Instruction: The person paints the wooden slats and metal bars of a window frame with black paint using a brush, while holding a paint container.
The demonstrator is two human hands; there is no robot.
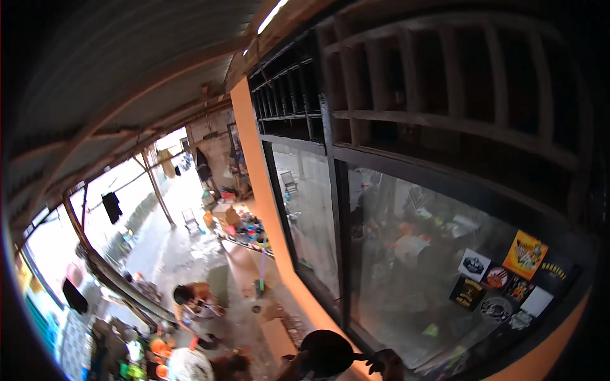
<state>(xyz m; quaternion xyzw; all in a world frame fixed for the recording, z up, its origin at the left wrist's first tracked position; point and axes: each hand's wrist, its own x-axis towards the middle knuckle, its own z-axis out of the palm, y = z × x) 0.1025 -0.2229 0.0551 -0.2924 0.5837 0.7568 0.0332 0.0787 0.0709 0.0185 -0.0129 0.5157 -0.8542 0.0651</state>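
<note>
At the bottom edge is a dark, round frying pan (326, 351), its short handle pointing right. My right hand (386, 365), dark against the light, has its fingers closed around the end of that handle. My left hand (291, 367) is at the pan's left rim, mostly in shadow and partly cut off by the frame. It seems to grip the rim, though its fingers are hard to make out. What is inside the pan, if anything, is too dark to tell.
Large dark-framed windows (413, 267) with stickers and an orange wall edge (279, 241) run along the right. A crouching person (198, 297) is on the concrete floor to the left, near orange containers (160, 348). A green-handled broom (261, 279) leans by a cluttered ledge. Flattened cardboard (277, 340) lies beside the wall.
</note>
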